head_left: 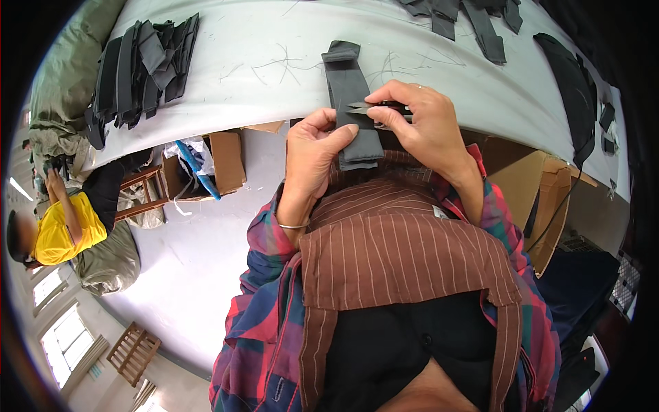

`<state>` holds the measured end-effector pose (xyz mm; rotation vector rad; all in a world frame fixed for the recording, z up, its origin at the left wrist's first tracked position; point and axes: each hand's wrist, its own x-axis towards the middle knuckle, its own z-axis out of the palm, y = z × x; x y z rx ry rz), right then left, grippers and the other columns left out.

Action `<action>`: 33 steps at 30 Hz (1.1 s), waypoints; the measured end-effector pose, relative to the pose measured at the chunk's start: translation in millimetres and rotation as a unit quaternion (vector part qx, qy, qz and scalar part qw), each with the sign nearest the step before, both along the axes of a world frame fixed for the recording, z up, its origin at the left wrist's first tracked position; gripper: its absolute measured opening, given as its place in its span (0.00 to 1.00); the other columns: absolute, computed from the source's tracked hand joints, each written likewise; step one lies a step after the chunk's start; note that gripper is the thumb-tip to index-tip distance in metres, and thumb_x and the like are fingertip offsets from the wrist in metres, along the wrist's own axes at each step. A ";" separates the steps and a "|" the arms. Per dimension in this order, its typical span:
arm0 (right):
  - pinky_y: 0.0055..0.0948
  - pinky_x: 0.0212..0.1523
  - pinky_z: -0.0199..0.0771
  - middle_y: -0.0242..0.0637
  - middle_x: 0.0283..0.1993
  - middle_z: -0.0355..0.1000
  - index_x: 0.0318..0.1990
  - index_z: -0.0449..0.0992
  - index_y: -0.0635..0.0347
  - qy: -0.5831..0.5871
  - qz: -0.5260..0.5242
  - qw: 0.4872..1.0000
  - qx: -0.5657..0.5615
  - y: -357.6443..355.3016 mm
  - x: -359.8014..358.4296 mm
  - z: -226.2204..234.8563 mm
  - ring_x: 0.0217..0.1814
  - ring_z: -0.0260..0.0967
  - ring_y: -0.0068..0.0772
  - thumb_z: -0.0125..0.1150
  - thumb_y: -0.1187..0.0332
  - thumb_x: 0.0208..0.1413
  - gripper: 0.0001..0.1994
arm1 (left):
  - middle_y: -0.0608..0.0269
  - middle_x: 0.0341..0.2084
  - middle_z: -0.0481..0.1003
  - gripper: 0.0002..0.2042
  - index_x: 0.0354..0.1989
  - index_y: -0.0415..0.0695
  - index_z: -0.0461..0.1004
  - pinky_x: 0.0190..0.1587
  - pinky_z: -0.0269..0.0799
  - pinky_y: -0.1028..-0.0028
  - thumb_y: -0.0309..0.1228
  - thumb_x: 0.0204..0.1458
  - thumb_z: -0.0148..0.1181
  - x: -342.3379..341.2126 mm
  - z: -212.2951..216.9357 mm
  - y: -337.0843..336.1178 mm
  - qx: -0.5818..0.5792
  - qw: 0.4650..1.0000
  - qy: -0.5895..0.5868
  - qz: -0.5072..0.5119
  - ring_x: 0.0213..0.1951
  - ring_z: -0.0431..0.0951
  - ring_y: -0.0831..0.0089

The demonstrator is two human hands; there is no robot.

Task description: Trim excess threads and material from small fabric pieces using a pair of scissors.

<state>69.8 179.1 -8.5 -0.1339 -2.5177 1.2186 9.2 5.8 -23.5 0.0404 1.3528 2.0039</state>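
My left hand pinches the left edge of a dark grey fabric strip, thumb on top. The strip runs from the white-covered table over its near edge, and its far end is folded over. In my right hand is a pair of small thread snips with black handles, gripped between thumb and fingers. Their pointed blades lie over the strip, just beyond my left thumb. Whether a thread is between the blades is too small to tell. Loose dark threads lie on the cloth near the strip.
A pile of dark strips lies at the table's left, more strips at the far right. A black piece with a cord rests on the right edge. Cardboard boxes stand below. A person in yellow sits at the left.
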 end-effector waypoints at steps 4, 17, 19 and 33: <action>0.33 0.30 0.64 0.33 0.22 0.72 0.31 0.77 0.54 0.003 0.006 1.000 0.003 -4.1 -1.1 -3.0 0.25 0.68 0.37 0.64 0.64 0.49 0.06 | 0.58 0.32 0.78 0.08 0.38 0.32 0.74 0.34 0.75 0.79 0.18 0.49 0.60 -0.2 -2.7 -0.3 -0.017 1.000 -0.003 0.000 0.30 0.78 0.77; 0.30 0.34 0.64 0.32 0.26 0.74 0.31 0.78 0.54 0.041 -0.002 0.998 0.045 -7.0 -1.9 -0.6 0.28 0.68 0.34 0.66 0.68 0.47 0.04 | 0.63 0.30 0.76 0.07 0.37 0.33 0.74 0.30 0.71 0.82 0.18 0.48 0.60 4.2 17.4 -6.3 -0.018 0.998 -0.047 -0.024 0.28 0.75 0.81; 0.26 0.31 0.67 0.30 0.25 0.74 0.33 0.79 0.55 0.047 -0.042 0.995 -0.080 0.3 0.4 -1.5 0.28 0.70 0.28 0.65 0.68 0.50 0.04 | 0.67 0.27 0.76 0.05 0.34 0.34 0.74 0.27 0.67 0.81 0.20 0.49 0.60 16.8 45.5 -9.6 -0.167 0.973 0.158 0.006 0.27 0.73 0.84; 0.17 0.33 0.66 0.25 0.29 0.69 0.42 0.77 0.60 0.000 -0.014 0.962 -0.274 -7.1 2.7 -4.3 0.32 0.64 0.14 0.62 0.68 0.56 0.09 | 0.68 0.20 0.69 0.05 0.32 0.34 0.74 0.27 0.61 0.80 0.23 0.50 0.61 6.7 17.6 -39.4 -0.196 0.923 0.329 -0.024 0.25 0.63 0.84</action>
